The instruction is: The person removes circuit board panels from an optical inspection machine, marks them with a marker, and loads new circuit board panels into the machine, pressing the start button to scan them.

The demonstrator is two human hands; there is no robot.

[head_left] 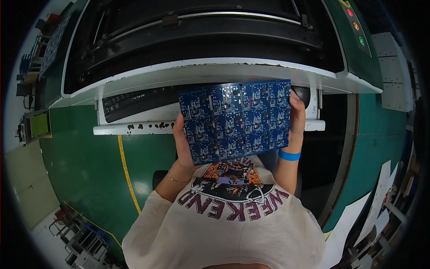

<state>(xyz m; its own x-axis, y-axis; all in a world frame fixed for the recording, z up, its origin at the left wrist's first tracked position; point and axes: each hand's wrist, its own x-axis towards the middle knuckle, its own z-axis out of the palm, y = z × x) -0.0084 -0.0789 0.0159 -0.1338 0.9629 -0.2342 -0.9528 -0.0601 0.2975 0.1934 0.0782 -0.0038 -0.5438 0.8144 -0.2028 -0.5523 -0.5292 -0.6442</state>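
Note:
A blue circuit board panel (237, 123), covered in rows of repeated small circuits with mounted components, is held up in front of my chest, slightly tilted. My left hand (181, 141) grips its left edge, thumb along the side and the other fingers hidden behind the board. On the opposite edge, my right hand (296, 117) is closed around the upper right side, fingertips showing at the rim. A blue band (289, 155) circles my right wrist. Under the board's upper part, a keyboard tray (143, 128) with chipped white paint is partly covered.
A machine with a dark, railed interior (201, 36) and a white front edge (210, 65) stands ahead. Lit red, orange and green buttons (356, 26) are at its right. A black keyboard (139, 102) lies on the tray. Yellow tape (127, 175) crosses the green floor.

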